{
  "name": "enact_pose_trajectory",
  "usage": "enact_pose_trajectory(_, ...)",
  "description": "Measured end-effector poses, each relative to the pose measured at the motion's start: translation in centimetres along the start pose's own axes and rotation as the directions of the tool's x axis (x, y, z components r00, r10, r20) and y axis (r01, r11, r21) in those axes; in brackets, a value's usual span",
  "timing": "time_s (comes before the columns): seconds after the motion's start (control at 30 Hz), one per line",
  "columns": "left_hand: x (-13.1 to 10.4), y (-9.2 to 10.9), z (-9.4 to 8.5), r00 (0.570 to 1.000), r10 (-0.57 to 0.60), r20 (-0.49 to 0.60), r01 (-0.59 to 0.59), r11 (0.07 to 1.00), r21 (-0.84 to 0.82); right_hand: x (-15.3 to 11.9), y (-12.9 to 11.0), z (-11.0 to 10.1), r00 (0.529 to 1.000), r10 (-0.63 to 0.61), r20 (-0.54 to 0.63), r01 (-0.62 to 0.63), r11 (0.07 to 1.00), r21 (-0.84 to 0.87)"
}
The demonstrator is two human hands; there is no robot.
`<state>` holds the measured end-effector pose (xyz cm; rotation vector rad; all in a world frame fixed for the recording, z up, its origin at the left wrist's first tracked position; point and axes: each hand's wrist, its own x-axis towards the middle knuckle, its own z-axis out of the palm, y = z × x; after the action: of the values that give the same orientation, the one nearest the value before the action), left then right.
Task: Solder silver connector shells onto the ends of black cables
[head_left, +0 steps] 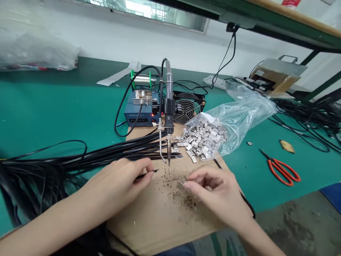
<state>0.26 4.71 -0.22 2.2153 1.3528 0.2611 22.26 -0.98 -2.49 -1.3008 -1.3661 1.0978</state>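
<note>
My left hand (119, 181) is closed in a pinch on a black cable (144, 175), its bare end pointing right past the fingertips. To the right, my right hand (215, 186) has thumb and forefinger pressed together; whatever sits between them is too small to name. Between and above both hands, an upright soldering iron (169, 119) is clamped with its tip down, beside a thin bent metal tube (161, 145). Brown crumbs (183, 199) litter the cardboard sheet (149, 220) under my hands. Small metal connectors (198, 140) spill from a clear plastic bag (239, 117).
Black cables (101, 153) lie in a thick bundle at left. Behind the iron stand a blue soldering station (135, 119), a solder spool (144, 81) and a fan (185, 112). Red-handled scissors (283, 170) rest on the green tabletop (39, 117), with more cables (306, 113) beyond.
</note>
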Motion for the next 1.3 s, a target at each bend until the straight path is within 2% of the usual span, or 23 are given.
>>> enact_pose_trajectory(0.07, 1.4, -0.4, 0.1, 0.998, 0.011, 0.064, -0.006, 0.997, -0.076, 1.8, -0.3, -0.8, 0.994, 0.066, 0.09, -0.066, 0.998, -0.007)
enact_pose_trajectory(0.2, 2.5, -0.4, 0.6, 0.991, 0.028, 0.13, 0.006, 0.966, -0.257, 4.9, 0.0, -0.4, 0.907, 0.301, 0.293, -0.332, 0.941, 0.06)
enact_pose_trajectory(0.27, 2.4, -0.4, 0.9, 0.992, 0.02, 0.128, 0.021, 0.949, -0.315, 5.7, 0.5, 0.3, 0.87, 0.361, 0.335, -0.415, 0.904, 0.101)
enact_pose_trajectory(0.33, 2.1, -0.4, 1.2, 0.993, 0.007, 0.118, 0.035, 0.936, -0.35, 6.0, 1.1, 0.9, 0.852, 0.393, 0.346, -0.464, 0.872, 0.153)
enact_pose_trajectory(0.67, 2.0, -0.8, 2.6, 0.997, -0.024, 0.075, 0.054, 0.901, -0.431, 5.7, 1.3, 0.5, 0.838, 0.374, 0.397, -0.494, 0.831, 0.258)
enact_pose_trajectory(1.3, 1.8, -0.7, 2.4, 0.997, -0.033, 0.065, 0.058, 0.893, -0.447, 5.8, 0.7, 0.6, 0.821, 0.42, 0.387, -0.537, 0.798, 0.273)
